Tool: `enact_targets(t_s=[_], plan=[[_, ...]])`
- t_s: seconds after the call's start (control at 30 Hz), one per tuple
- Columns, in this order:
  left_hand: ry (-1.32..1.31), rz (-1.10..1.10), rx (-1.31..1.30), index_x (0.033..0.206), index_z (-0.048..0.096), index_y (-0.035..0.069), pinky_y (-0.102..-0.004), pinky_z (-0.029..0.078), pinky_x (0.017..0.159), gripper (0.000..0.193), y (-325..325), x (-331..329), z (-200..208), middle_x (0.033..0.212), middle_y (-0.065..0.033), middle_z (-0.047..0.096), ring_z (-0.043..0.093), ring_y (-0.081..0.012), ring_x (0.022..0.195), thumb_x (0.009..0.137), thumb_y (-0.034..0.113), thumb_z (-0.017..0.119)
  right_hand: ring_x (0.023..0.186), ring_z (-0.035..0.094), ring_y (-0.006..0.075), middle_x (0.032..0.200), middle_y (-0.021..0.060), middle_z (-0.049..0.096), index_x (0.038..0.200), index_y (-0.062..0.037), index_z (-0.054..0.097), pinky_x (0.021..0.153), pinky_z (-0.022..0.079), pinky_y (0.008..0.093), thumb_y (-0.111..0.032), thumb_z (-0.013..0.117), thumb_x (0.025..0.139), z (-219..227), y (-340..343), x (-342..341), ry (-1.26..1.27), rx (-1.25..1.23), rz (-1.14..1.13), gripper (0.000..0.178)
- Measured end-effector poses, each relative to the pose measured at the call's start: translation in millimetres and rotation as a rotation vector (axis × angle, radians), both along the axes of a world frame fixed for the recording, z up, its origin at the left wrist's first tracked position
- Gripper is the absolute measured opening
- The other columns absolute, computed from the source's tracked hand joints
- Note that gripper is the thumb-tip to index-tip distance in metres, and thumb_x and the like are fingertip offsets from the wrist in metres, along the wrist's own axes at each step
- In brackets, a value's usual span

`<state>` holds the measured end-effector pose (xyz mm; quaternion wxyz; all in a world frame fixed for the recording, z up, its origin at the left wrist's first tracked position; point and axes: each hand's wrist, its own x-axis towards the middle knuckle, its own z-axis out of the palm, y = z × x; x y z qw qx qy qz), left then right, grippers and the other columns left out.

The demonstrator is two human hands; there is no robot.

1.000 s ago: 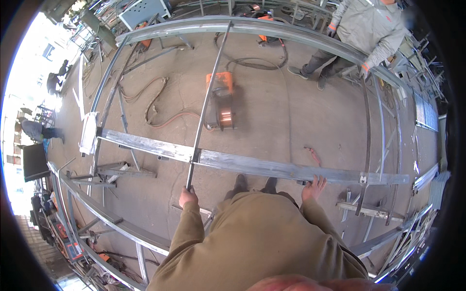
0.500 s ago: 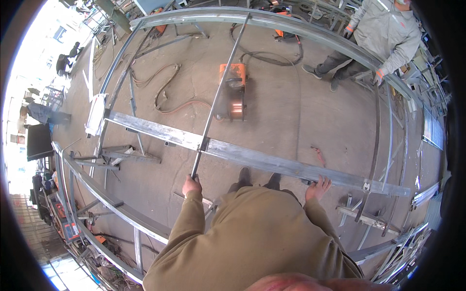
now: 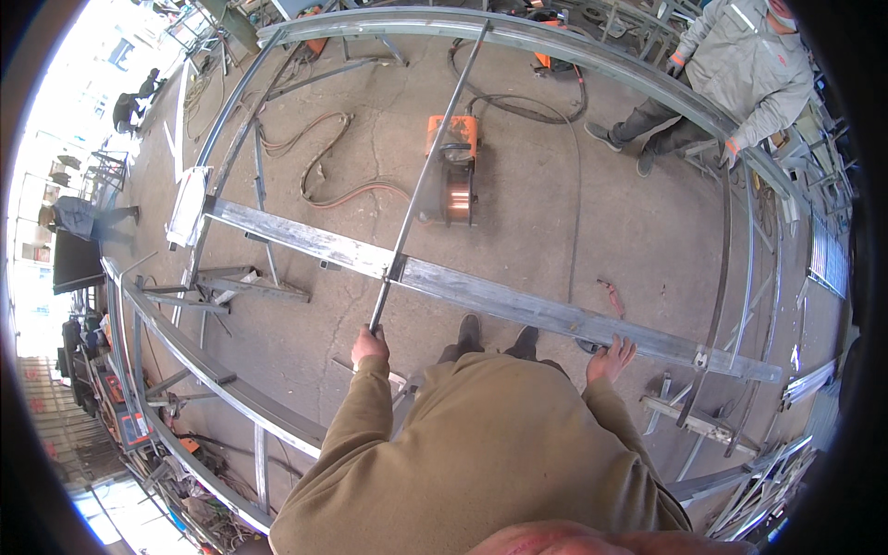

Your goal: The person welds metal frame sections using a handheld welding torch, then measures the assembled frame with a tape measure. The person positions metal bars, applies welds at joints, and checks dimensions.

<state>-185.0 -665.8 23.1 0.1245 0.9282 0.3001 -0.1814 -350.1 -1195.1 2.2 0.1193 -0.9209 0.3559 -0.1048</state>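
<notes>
My left hand is closed around the near end of a long thin metal bar. This bar crosses over a wide flat steel beam and reaches the far curved-looking steel rail. A small dark piece sits where bar and beam cross. On the right, my right hand touches the near edge of the steel beam, its fingers stretched out and slightly apart. Just left of those fingers, a small dark object shows partly from under the beam; its kind is unclear.
An orange machine with a copper-coloured wire spool stands beyond the beam. Hoses lie across the floor. A co-worker in grey has gloved hands at the far rail. Another steel frame stands at my left.
The whole view has shifted slightly. My left hand keeps its hold on the thin bar, and my right hand stays at the beam's edge. The co-worker's head has come further into view.
</notes>
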Motion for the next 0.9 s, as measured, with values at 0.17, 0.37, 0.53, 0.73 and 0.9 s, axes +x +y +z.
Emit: enact_targets(t_s=[0.17,0.37,0.53,0.73,0.9], plan=[[0.001,-0.006,-0.005,0.113,0.064,0.015,-0.0547,0.055,0.085,0.042,0.5,0.8,0.4,0.102,-0.0213,0.075,0.071,-0.0441,0.100,0.100,0.053,0.056,0.150,0.022,0.0514,0.153,0.0268,0.041,0.136,-0.0072,0.056,0.122,0.025,0.0614,-0.003,0.069,0.083,1.9,0.2,1.6,0.005,0.009,-0.002,0.055],[-0.007,-0.009,-0.014,0.114,0.064,0.016,-0.0542,0.055,0.085,0.041,-0.4,0.1,2.1,0.102,-0.0201,0.075,0.071,-0.0432,0.100,0.100,0.053,0.056,0.151,0.020,0.0509,0.155,0.0263,0.039,0.137,-0.0096,0.054,0.123,0.024,0.0607,-0.003,0.069,0.083,4.3,0.0,2.4,0.044,0.049,-0.019,0.056],[0.014,-0.011,0.002,0.115,0.065,0.017,-0.0540,0.055,0.085,0.040,-0.5,0.8,1.6,0.103,-0.0196,0.075,0.071,-0.0430,0.100,0.100,0.053,0.056,0.151,0.020,0.0507,0.155,0.0256,0.038,0.138,-0.0102,0.054,0.123,0.024,0.0605,-0.003,0.068,0.084,4.6,0.8,2.2,0.063,0.075,-0.056,0.056],[-0.004,-0.013,0.008,0.114,0.066,0.017,-0.0536,0.056,0.084,0.040,-2.4,0.8,1.5,0.102,-0.0195,0.075,0.072,-0.0426,0.099,0.100,0.053,0.056,0.151,0.022,0.0502,0.155,0.0243,0.039,0.138,-0.0099,0.054,0.123,0.024,0.0601,-0.007,0.069,0.085,6.1,1.4,1.5,0.111,0.043,-0.065,0.055],[0.019,-0.020,0.028,0.114,0.066,0.015,-0.0533,0.056,0.082,0.040,-1.9,1.0,0.9,0.102,-0.0189,0.075,0.072,-0.0428,0.098,0.100,0.052,0.057,0.150,0.023,0.0502,0.155,0.0242,0.040,0.138,-0.0090,0.053,0.123,0.025,0.0587,-0.010,0.068,0.087,4.1,0.1,1.6,0.089,0.015,-0.025,0.053]])
